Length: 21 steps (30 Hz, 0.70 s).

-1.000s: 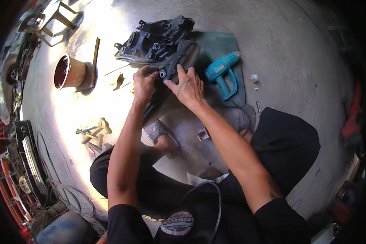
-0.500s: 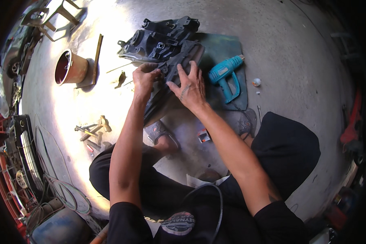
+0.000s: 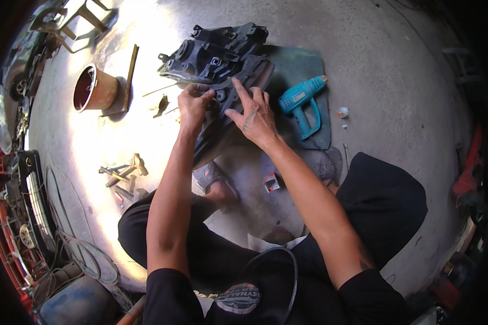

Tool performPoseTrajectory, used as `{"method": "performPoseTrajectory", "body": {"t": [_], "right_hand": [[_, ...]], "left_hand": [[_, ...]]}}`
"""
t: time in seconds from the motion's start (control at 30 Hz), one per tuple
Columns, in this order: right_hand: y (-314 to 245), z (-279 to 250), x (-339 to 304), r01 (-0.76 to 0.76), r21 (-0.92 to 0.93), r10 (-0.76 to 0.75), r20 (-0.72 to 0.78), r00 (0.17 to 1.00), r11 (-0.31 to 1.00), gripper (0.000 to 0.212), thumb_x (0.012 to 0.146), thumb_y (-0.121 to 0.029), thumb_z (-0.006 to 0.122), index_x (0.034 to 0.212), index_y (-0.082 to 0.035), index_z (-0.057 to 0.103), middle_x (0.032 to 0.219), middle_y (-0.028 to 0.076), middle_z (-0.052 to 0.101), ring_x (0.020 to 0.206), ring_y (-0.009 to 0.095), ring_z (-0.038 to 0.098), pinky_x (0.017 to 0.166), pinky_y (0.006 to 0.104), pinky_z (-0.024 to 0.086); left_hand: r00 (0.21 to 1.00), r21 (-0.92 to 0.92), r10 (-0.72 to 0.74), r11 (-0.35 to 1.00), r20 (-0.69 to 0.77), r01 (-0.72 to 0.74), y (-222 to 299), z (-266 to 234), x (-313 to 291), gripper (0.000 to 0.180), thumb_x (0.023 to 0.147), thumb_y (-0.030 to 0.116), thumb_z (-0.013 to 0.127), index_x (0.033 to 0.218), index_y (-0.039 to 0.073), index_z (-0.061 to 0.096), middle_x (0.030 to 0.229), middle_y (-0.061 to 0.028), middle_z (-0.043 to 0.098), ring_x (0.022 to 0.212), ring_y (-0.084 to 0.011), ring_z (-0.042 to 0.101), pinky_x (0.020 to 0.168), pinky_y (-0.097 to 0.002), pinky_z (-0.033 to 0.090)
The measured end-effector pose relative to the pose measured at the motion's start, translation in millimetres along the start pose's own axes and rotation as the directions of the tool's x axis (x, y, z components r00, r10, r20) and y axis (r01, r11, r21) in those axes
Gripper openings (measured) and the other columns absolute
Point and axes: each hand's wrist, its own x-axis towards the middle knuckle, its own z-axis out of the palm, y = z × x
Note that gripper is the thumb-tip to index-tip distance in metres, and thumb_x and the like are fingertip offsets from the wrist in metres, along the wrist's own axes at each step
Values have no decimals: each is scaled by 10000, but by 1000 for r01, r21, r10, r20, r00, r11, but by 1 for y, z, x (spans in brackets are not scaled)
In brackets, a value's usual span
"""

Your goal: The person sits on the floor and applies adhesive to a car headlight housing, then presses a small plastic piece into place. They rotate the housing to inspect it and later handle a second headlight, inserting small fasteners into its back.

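In front of my legs I have a black car headlight [image 3: 214, 123], tilted, with its housing back facing up. My left hand [image 3: 194, 108] is closed at its left edge, thumb against bent fingers, beside a round fitting; whatever lies inside the pinch is hidden. Across the housing rests my right hand [image 3: 255, 115], index finger stretched out, thumb apart, the other fingers slightly bent. Just beyond lies a second black headlight housing [image 3: 203, 62]. A teal heat gun [image 3: 300, 100] lies to the right on a dark green board [image 3: 321, 127].
On the left stand a reddish bucket [image 3: 104, 92] and a long bar [image 3: 130, 76]. A hammer [image 3: 139, 164] and other tools lie nearer. A small box [image 3: 271, 183] sits between my feet, a white cap [image 3: 342, 112] beyond the board. Hoses [image 3: 87, 254] coil at lower left.
My right hand has shifted slightly left; its index finger now reaches farther along the housing while the other fingers bend. My left hand keeps its place at the edge.
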Motion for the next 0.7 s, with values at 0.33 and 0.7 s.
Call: {"method": "performPoseTrajectory", "body": {"t": [0.33,0.7], "right_hand": [[14,11,1,17,5,-17,-55,998,1000,717,890,-286,779,1537,-149,501,1289,239,534,1203,463,496,1060,519,444],[12,14,2,9,26,-7,-86,996,1000,744,892,-292,779,1536,-82,472,1310,233,537,1209,446,493,1070,507,431]], "left_hand": [[1000,8,11,1000,29,-11,-6,5,13,242,922,108,765,1108,-27,690,903,-119,751,709,-198,729,592,-346,540],[999,-93,-38,995,-14,37,0,2,15,202,912,9,744,1100,-54,708,932,-138,749,760,-192,720,671,-310,581]]}}
